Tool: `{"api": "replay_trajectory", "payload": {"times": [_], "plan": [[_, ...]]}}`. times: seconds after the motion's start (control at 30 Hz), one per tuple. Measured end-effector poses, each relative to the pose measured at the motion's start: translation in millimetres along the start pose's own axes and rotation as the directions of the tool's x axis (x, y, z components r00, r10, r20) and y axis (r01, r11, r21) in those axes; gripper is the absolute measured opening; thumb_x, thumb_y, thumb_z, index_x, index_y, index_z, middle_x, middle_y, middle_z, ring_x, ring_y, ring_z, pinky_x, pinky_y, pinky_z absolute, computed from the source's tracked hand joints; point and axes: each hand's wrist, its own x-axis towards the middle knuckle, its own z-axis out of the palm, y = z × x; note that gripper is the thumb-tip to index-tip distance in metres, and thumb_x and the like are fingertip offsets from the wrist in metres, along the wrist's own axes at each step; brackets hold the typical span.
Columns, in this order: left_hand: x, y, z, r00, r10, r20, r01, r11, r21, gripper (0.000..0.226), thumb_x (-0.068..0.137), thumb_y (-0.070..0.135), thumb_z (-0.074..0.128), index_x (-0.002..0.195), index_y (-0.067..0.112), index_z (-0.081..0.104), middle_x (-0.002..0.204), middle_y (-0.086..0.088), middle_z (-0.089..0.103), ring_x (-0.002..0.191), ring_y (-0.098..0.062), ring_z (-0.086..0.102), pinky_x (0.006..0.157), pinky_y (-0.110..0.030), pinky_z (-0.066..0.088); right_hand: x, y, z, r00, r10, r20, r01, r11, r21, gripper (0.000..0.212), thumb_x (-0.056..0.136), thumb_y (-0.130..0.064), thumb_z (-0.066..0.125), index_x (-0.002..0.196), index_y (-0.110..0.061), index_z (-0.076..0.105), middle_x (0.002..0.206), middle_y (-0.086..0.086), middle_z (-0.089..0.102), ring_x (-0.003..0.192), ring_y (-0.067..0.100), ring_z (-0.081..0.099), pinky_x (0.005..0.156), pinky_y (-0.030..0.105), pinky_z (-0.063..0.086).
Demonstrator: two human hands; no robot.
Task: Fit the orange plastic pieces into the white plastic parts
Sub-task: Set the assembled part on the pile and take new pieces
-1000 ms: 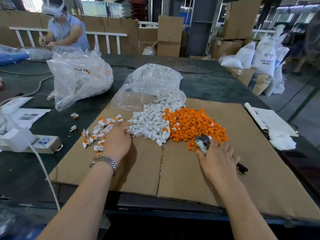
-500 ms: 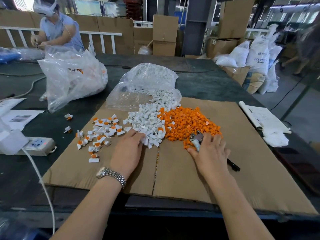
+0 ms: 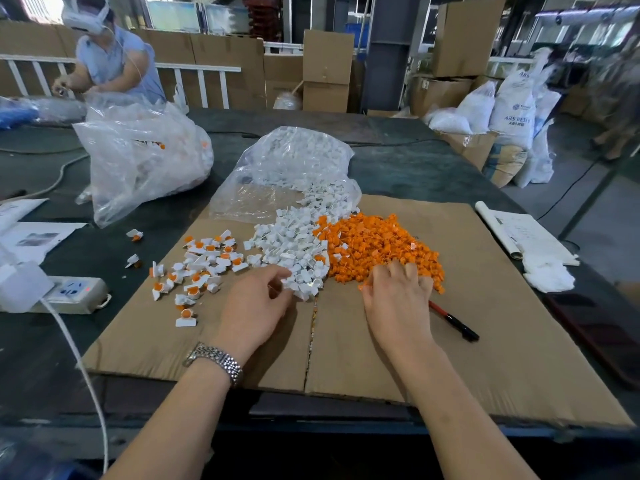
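Note:
A heap of orange plastic pieces (image 3: 377,244) lies on the cardboard sheet (image 3: 485,341), touching a heap of white plastic parts (image 3: 294,244) on its left. Further left, several white parts with orange inserts (image 3: 204,265) are scattered. My left hand (image 3: 256,306) rests at the near edge of the white heap, fingers loosely curled and apart, tips touching white parts. My right hand (image 3: 398,299) lies palm down on the near edge of the orange heap. It covers a tool whose red and black handle (image 3: 453,322) sticks out to the right.
Clear bags of parts (image 3: 138,157) (image 3: 291,168) lie behind the heaps. A power strip (image 3: 69,292) with a white cable sits left, papers and white cloth (image 3: 540,258) right. Another person (image 3: 110,60) works at the far left. Boxes and sacks stand behind.
My left hand has moved right from the assembled pieces to the white heap. My right hand slid forward over the tool's head onto the orange pieces.

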Motion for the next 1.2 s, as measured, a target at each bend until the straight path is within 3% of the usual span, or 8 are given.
{"api": "replay_trajectory", "payload": {"times": [0.1, 0.23, 0.3, 0.37, 0.47, 0.67, 0.97, 1.2], "plan": [[0, 3, -2, 0.981, -0.177, 0.082, 0.195, 0.881, -0.43, 0.017, 0.097, 0.012, 0.067, 0.106, 0.024, 0.074, 0.079, 0.005, 0.075, 0.065, -0.004, 0.07, 0.059, -0.016, 0.054, 1, 0, -7, 0.999, 0.007, -0.034, 0.003, 0.955, 0.298, 0.012, 0.097, -0.028, 0.06, 0.097, -0.016, 0.057, 0.093, -0.001, 0.061, 0.09, 0.021, 0.057, 0.083, 0.04, 0.043], [-2, 11, -8, 0.905, -0.272, 0.328, 0.416, 0.406, -0.814, 0.016, 0.091, 0.002, 0.072, 0.107, 0.002, 0.073, 0.093, -0.018, 0.078, 0.084, -0.025, 0.077, 0.074, -0.029, 0.063, 0, -9, -19, 0.999, 0.011, 0.046, -0.041, 0.672, 0.739, 0.007, 0.088, -0.022, 0.076, 0.092, -0.018, 0.072, 0.09, -0.006, 0.068, 0.083, 0.008, 0.061, 0.077, 0.025, 0.051], [-2, 12, -9, 0.881, -0.242, 0.405, 0.446, 0.141, -0.884, 0.02, 0.083, -0.005, 0.074, 0.103, -0.006, 0.07, 0.097, -0.024, 0.076, 0.087, -0.03, 0.077, 0.071, -0.027, 0.063, -1, -14, -22, 0.997, 0.002, 0.071, -0.063, 0.499, 0.864, 0.008, 0.085, -0.021, 0.078, 0.093, -0.022, 0.077, 0.092, -0.01, 0.073, 0.086, 0.002, 0.065, 0.081, 0.018, 0.051], [-3, 11, -9, 0.875, -0.175, 0.452, 0.46, 0.004, -0.888, 0.02, 0.076, -0.004, 0.075, 0.095, -0.007, 0.072, 0.099, -0.024, 0.075, 0.089, -0.029, 0.077, 0.069, -0.026, 0.062, -2, -19, -26, 0.995, -0.027, 0.1, -0.086, 0.333, 0.939, 0.01, 0.085, -0.019, 0.078, 0.093, -0.025, 0.079, 0.092, -0.013, 0.075, 0.09, 0.0, 0.068, 0.083, 0.014, 0.051], [-6, 9, -8, 0.866, -0.11, 0.487, 0.492, 0.016, -0.87, 0.021, 0.076, -0.004, 0.073, 0.096, -0.005, 0.077, 0.099, -0.02, 0.076, 0.089, -0.026, 0.076, 0.068, -0.024, 0.062, -1, -25, -30, 0.991, -0.072, 0.115, -0.094, 0.237, 0.967, 0.012, 0.086, -0.013, 0.077, 0.091, -0.024, 0.076, 0.088, -0.014, 0.075, 0.086, 0.001, 0.069, 0.08, 0.013, 0.05], [-12, 10, -11, 0.903, 0.005, 0.43, 0.415, 0.245, -0.876, 0.026, 0.088, -0.008, 0.062, 0.11, -0.001, 0.074, 0.085, -0.012, 0.068, 0.074, -0.017, 0.067, 0.065, -0.026, 0.058, -1, -22, -41, 0.988, -0.13, 0.082, -0.036, 0.322, 0.946, 0.018, 0.093, -0.011, 0.069, 0.091, -0.029, 0.072, 0.09, -0.023, 0.07, 0.087, -0.006, 0.064, 0.077, 0.007, 0.046], [-18, 19, -18, 0.902, 0.064, 0.428, 0.408, 0.204, -0.89, 0.022, 0.082, 0.003, 0.068, 0.101, -0.004, 0.077, 0.093, -0.017, 0.073, 0.081, -0.021, 0.071, 0.073, -0.026, 0.062, -9, -32, -49, 0.98, -0.193, 0.053, 0.063, 0.553, 0.831, 0.015, 0.094, -0.02, 0.067, 0.091, -0.034, 0.07, 0.091, -0.015, 0.068, 0.085, 0.0, 0.062, 0.074, 0.016, 0.048], [-21, 31, -14, 0.926, 0.058, 0.373, 0.362, 0.143, -0.921, 0.018, 0.079, 0.005, 0.066, 0.087, 0.003, 0.082, 0.087, -0.015, 0.075, 0.072, -0.017, 0.073, 0.071, -0.023, 0.062, -24, -51, -57, 0.999, 0.025, -0.034, 0.018, 0.474, 0.88, 0.009, 0.093, -0.016, 0.066, 0.093, -0.024, 0.069, 0.093, -0.009, 0.065, 0.082, 0.003, 0.062, 0.073, 0.022, 0.053]]}}
